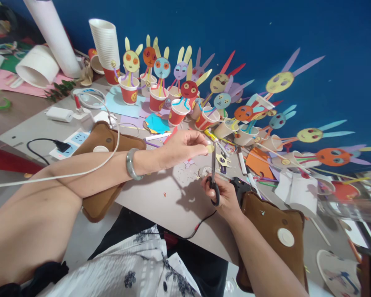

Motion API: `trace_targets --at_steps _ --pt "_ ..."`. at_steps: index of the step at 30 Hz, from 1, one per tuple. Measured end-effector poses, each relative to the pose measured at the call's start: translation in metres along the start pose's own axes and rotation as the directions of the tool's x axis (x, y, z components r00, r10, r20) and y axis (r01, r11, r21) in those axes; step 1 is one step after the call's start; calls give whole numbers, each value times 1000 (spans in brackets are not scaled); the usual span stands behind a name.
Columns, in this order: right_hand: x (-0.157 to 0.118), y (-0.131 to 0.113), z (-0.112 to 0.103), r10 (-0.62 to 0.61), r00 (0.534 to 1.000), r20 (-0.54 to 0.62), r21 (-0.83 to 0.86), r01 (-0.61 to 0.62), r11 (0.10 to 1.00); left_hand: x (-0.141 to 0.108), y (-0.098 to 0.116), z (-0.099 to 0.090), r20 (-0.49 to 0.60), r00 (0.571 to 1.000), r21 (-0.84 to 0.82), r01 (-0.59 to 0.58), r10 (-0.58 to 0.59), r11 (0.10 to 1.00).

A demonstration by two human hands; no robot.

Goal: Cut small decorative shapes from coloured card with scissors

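Between thumb and fingers, my left hand [185, 147] pinches a small yellow paper piece [210, 148]. My right hand [224, 196] is wrapped round the black handles of a pair of scissors [213, 171], its blades pointing up beside the paper. Whether the blades touch the paper I cannot tell. Small paper scraps [188, 171] lie on the table under my hands. A yellow paper offcut with cut-out edges [223, 160] lies just past the scissors. Behind stand paper cups [179, 111] bearing paper rabbit heads, such as a red one [189, 89].
Brown cushions [272, 239] lie under both forearms. A white cable [89, 174] crosses my left arm. Near it sit a power strip [69, 144] and a charger [59, 114]. A black glue gun [240, 187] is right of my right hand. Stacked cups [104, 45] stand far left.
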State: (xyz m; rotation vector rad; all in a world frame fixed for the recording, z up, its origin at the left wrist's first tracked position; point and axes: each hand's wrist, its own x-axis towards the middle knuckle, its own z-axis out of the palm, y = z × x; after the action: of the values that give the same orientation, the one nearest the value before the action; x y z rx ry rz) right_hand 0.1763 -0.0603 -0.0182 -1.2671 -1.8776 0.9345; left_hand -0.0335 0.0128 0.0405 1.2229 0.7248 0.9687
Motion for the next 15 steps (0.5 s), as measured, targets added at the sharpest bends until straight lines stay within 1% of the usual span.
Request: trace_targets --at_steps 7,15 --pt "0 2 0 -25 1000 -3 -1 25 1000 -1 7 2 -43 998 35 39 -38 999" --pt "0 1 0 -6 1000 -1 -15 6 1000 0 1 -1 -33 999 26 -2 3 1000"
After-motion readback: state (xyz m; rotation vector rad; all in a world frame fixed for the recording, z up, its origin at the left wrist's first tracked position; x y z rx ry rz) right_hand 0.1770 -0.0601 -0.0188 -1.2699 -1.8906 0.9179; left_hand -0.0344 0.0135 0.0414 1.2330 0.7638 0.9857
